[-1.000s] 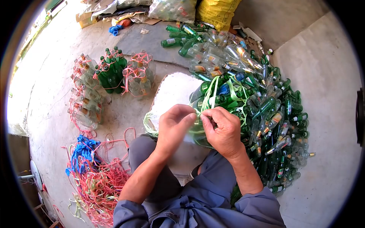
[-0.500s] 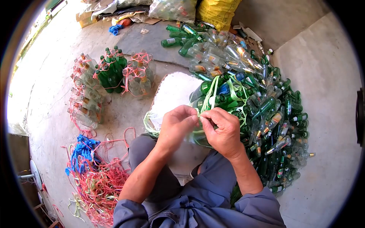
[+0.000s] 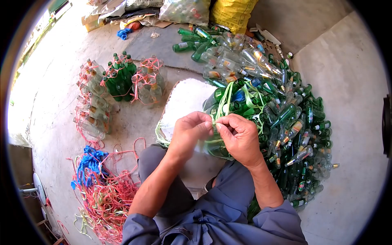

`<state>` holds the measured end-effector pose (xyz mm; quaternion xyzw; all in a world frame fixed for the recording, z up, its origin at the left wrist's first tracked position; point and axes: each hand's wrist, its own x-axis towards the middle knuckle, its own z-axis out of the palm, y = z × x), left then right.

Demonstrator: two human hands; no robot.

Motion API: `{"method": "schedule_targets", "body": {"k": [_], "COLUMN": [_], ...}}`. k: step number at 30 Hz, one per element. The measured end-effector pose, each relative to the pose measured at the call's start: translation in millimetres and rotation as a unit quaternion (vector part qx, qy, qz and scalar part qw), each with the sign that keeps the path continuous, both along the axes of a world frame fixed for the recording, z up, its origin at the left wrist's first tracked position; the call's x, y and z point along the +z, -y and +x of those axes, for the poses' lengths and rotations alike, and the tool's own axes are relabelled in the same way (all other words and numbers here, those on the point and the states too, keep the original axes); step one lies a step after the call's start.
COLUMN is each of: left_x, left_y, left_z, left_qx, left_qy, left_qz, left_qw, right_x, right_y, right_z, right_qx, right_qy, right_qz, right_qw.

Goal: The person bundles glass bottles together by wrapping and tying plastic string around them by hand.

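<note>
My left hand (image 3: 190, 132) and my right hand (image 3: 238, 136) meet in front of my knees, each pinching pale green plastic twine (image 3: 225, 101) between thumb and fingers. From there the strands run up over green glass bottles (image 3: 221, 94) that stand close behind my right hand. More of the same twine hangs over the near left edge of a white block (image 3: 185, 98), to the left of those bottles. The exact shape of the twine at my fingertips is too small to make out.
A big heap of loose green and clear bottles (image 3: 292, 134) lies to the right. At the left stand bottle bundles (image 3: 118, 77) tied with pink twine. A tangle of pink twine (image 3: 108, 200) and blue strips (image 3: 90, 163) lies near my left knee. A yellow sack (image 3: 232, 14) stands behind.
Both hands stay together on the twine, with only slight shifts of the fingers. The bottles and bundles have not moved.
</note>
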<state>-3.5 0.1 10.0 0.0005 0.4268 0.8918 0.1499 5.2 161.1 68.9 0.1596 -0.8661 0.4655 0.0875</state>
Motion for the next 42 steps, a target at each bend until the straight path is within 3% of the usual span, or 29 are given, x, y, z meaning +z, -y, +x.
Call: {"method": "schedule_targets", "body": {"k": [9, 12, 18, 24, 35, 42], "left_x": [0, -1, 1, 0, 3, 3], "left_y": [0, 0, -1, -1, -3, -13], "left_z": [3, 3, 2, 1, 6, 10], "left_qx": [0.017, 0.009, -0.017, -0.009, 0.043, 0.082], "left_qy": [-0.012, -0.016, 0.007, 0.017, -0.036, -0.038], "left_qz": [-0.026, -0.022, 0.000, 0.001, -0.095, -0.090], "left_qw": [0.999, 1.000, 1.000, 1.000, 0.994, 0.992], "right_x": [2, 4, 1, 4, 9, 5], "right_y": [3, 2, -3, -5, 2, 7], "right_z": [0, 0, 0, -4, -4, -5], "right_qx": [0.002, -0.003, 0.003, 0.014, 0.005, -0.039], "right_qy": [0.042, 0.014, 0.080, 0.096, 0.028, 0.016], "right_qz": [-0.038, 0.031, -0.044, -0.025, 0.063, 0.080], "right_qw": [0.998, 0.999, 0.996, 0.995, 0.998, 0.996]}}
